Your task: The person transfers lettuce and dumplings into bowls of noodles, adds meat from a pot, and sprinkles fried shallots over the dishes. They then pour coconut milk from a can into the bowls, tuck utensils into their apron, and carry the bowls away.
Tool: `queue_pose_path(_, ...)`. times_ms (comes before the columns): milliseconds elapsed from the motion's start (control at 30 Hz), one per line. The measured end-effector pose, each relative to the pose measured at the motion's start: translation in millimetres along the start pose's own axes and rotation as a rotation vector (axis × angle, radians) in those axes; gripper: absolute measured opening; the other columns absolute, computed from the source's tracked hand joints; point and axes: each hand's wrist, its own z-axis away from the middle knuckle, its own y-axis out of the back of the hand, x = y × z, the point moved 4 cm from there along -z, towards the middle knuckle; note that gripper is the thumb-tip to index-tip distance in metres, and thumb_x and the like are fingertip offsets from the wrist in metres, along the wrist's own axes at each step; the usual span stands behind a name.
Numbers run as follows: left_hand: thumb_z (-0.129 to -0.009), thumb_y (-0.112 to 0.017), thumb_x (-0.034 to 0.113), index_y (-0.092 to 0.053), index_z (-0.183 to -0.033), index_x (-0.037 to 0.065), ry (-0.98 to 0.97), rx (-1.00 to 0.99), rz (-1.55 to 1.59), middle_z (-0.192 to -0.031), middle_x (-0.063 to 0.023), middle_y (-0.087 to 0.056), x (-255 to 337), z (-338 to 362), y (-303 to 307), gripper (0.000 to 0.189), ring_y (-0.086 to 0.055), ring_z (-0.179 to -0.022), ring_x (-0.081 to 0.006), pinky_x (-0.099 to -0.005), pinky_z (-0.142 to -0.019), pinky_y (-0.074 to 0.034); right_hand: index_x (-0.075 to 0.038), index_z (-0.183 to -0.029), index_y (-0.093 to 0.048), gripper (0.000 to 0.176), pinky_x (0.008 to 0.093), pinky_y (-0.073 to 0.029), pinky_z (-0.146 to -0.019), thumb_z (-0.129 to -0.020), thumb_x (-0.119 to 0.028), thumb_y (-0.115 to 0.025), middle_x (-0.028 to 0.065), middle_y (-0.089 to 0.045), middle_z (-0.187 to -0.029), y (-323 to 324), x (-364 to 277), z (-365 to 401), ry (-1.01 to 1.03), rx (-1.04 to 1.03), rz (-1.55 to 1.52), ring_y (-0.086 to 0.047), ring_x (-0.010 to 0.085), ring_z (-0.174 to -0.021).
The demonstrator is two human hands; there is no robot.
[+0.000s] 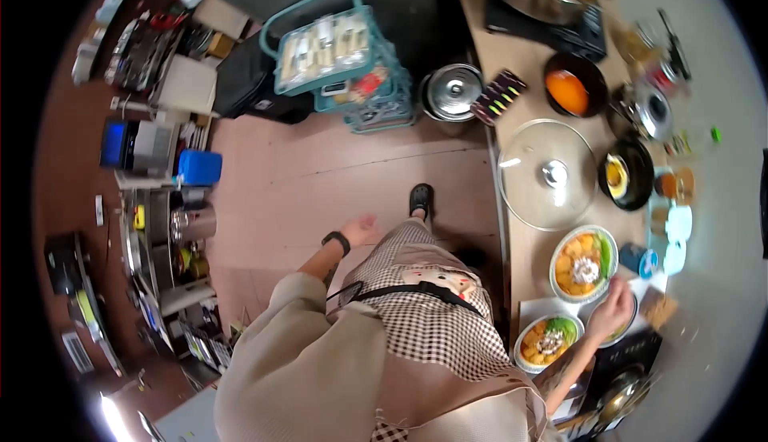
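Note:
Raised over the counter, my right hand (612, 312) has its fingers drawn together beside a white bowl (554, 270) of orange chunks, green slices and a white topping. Whatever it pinches, if anything, is too small to see. Partly covered by that hand and forearm is another bowl (634, 320). A third bowl (519, 352) with orange chunks, chopped greens and pale shreds sits nearer my body. Away from the counter, my left hand (362, 230), with a dark watch on the wrist, hangs above the floor, fingers loosely apart and holding nothing.
Along the counter are a glass lid (528, 174), a pan with an egg (638, 194), a dark pot of orange liquid (592, 82) and a large pot (552, 6). A blue tub (632, 258) stands behind the bowls. A teal cart (320, 82) and lidded pot (454, 94) stand ahead.

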Motion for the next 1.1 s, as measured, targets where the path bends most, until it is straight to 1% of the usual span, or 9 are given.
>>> queue_pose_path(133,-0.084,-0.075,0.037,-0.064,-0.124,0.001,-0.191,0.291,0.092,-0.110,-0.0151,-0.071,11,-102,71,0.056,-0.068,-0.103,-0.0259,-0.0371,-0.090,-0.053,0.006,-0.107,-0.070,0.035,0.0329,-0.051,-0.088,-0.104,-0.021,-0.047,0.0111,-0.072,-0.102,-116,-78,54,-0.236,-0.444,-0.226,-0.066,0.0204,-0.094)
queue_pose_path(200,-0.082,-0.076,0.032,-0.065,-0.121,0.001,-0.284,0.423,0.092,-0.110,-0.0173,-0.071,55,-155,152,0.051,-0.068,-0.101,-0.0281,-0.0378,-0.089,-0.053,0.003,-0.114,-0.068,0.028,0.0355,-0.052,-0.082,-0.100,-0.015,-0.051,0.0136,-0.071,-0.093,-169,-130,60,0.010,-0.681,-0.102,-0.066,0.0233,-0.088)
queue_pose_path(333,-0.080,-0.078,0.026,-0.064,-0.121,0.000,-0.404,0.768,0.028,-0.115,-0.0213,-0.066,144,-246,260,0.051,-0.065,-0.104,-0.0349,-0.0416,-0.091,-0.052,0.001,-0.117,-0.067,0.029,0.0382,-0.053,-0.080,-0.096,-0.017,-0.059,0.0182,-0.069,-0.096,-221,-146,72,-0.016,-0.698,0.136,-0.067,0.0326,-0.087)
queue_pose_path(400,-0.077,-0.081,0.030,-0.045,-0.140,-0.001,-0.376,0.883,-0.072,-0.129,-0.0267,-0.055,158,-311,285,0.079,-0.057,-0.118,-0.0391,-0.0443,-0.099,-0.048,0.001,-0.117,-0.067,0.030,0.0398,-0.053,-0.079,-0.094,-0.018,-0.063,0.0185,-0.069,-0.097,-243,-168,76,-0.022,-0.666,0.233,-0.067,0.0338,-0.087)
queue_pose_path(567,-0.080,-0.073,0.026,-0.035,-0.141,-0.003,-0.083,0.586,-0.151,-0.106,-0.0315,-0.067,185,-361,290,0.077,-0.066,-0.099,-0.0464,-0.0514,-0.089,-0.053,-0.002,-0.119,-0.066,0.036,0.0417,-0.053,-0.074,-0.089,-0.020,-0.069,0.0189,-0.066,-0.093,-294,-227,95,-0.101,-0.820,0.270,-0.064,0.0387,-0.083)
queue_pose_path(700,-0.083,-0.068,0.028,-0.065,-0.099,-0.005,-0.191,0.606,0.058,-0.095,-0.0246,-0.070,152,-354,297,0.036,-0.068,-0.089,-0.0393,-0.0441,-0.082,-0.052,-0.002,-0.120,-0.066,0.037,0.0421,-0.053,-0.074,-0.089,-0.022,-0.069,0.0190,-0.066,-0.093,-308,-246,95,-0.087,-0.829,0.281,-0.065,0.0386,-0.085)
queue_pose_path(867,-0.096,-0.061,0.009,-0.060,-0.116,0.000,-0.299,0.423,0.857,-0.101,-0.0076,-0.068,113,-324,323,0.021,-0.065,-0.085,-0.0181,-0.0328,-0.071,-0.052,-0.001,-0.117,-0.067,0.036,0.0417,-0.054,-0.077,-0.088,-0.021,-0.067,0.0190,-0.068,-0.096,-337,-256,83,0.030,-0.786,0.345,-0.066,0.0380,-0.087)
queue_pose_path(1000,-0.099,-0.058,0.007,-0.055,-0.122,0.000,-0.355,0.279,1.109,-0.108,-0.0100,-0.068,138,-260,327,0.025,-0.067,-0.086,-0.0176,-0.0289,-0.069,-0.054,0.003,-0.117,-0.066,0.034,0.0354,-0.055,-0.079,-0.092,-0.019,-0.068,0.0160,-0.072,-0.104,-383,-257,54,-0.144,-0.832,0.085,-0.071,0.0266,-0.090)
queue_pose_path(1100,-0.099,-0.058,0.007,-0.053,-0.125,0.001,-0.431,0.078,1.118,-0.110,-0.0119,-0.067,174,-217,309,0.028,-0.068,-0.087,-0.0197,-0.0311,-0.071,-0.056,0.001,-0.143,-0.045,0.054,0.0294,-0.053,-0.085,-0.096,-0.016,-0.066,0.0078,-0.069,-0.105,-457,-260,31,-0.357,-0.928,-0.403,-0.066,0.0153,-0.094)
